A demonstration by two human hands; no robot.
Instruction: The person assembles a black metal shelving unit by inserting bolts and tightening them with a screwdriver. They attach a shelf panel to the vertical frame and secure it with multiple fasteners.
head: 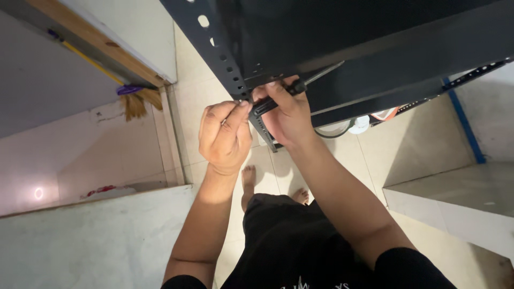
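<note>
Your right hand (pixel 286 115) is closed around a black-handled tool (pixel 278 98). The handle crosses your palm on a slant, and its upper end shows past your knuckles near the underside of the dark metal shelf (pixel 375 48). A thin metal shaft (pixel 324 72) runs up and to the right from the handle, lying close along the shelf's lower edge. Whether its tip meets a fastener cannot be told.

Your left hand (pixel 225 134) is curled into a loose fist just beside the right hand. Its thumb and fingertips are pinched together against the slotted upright post (pixel 222 51) where the post meets the shelf corner. What the fingertips press on is too small to make out.

The work point is the corner joint directly above both hands, which touch or nearly touch each other there. The tool handle lies between the two hands, just right of the left thumb.

The post, punched with a row of holes, runs up and to the left from the joint. The shelf and its dark frame fill the upper right of the view and shade the joint. Below the shelf, a white round object (pixel 360 124) and an orange-and-white item (pixel 386 113) lie on the tiled floor (pixel 417 139). Your bare feet (pixel 248 179) stand on the tiles beneath the hands. At left, a broom (pixel 134 101) leans by a wooden door frame (pixel 101 45). A pale concrete ledge (pixel 96 241) lies at lower left.
</note>
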